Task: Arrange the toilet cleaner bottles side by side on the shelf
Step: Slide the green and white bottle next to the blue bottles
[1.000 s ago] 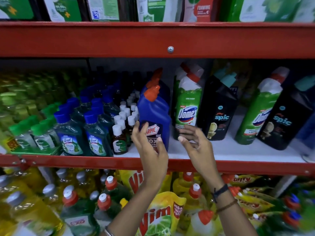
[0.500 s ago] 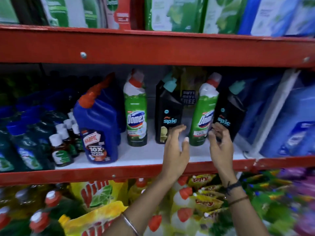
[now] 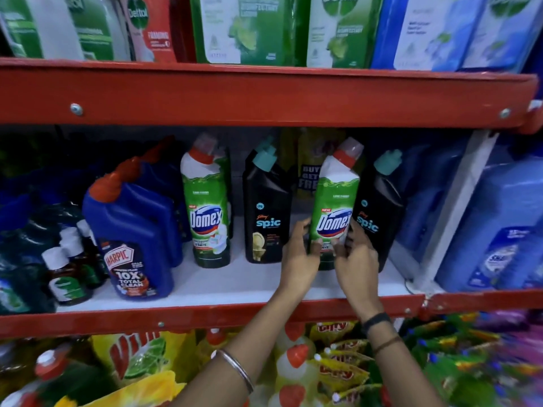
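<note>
On the white middle shelf (image 3: 235,284) stand toilet cleaner bottles in a row. From the left: a blue Harpic bottle (image 3: 132,230), a green Domex bottle (image 3: 207,207), a black Spic bottle (image 3: 266,212), a second green Domex bottle (image 3: 335,207) and a second black Spic bottle (image 3: 379,210). My left hand (image 3: 299,258) grips the lower left side of the second Domex bottle. My right hand (image 3: 355,259) grips its lower right side. That bottle leans slightly to the right, against the second Spic bottle.
Small brown bottles with white caps (image 3: 66,271) stand left of the Harpic bottle. Large blue containers (image 3: 496,227) fill the right, behind a white upright (image 3: 452,212). A red beam (image 3: 264,95) runs overhead with green refill packs (image 3: 246,27) above. Yellow dish-soap pouches (image 3: 141,356) sit on the shelf below.
The view has swung right along the shelf. My hands left the Harpic bottle, moved right past the first Spic bottle, and have closed on either side of the second Domex bottle.
</note>
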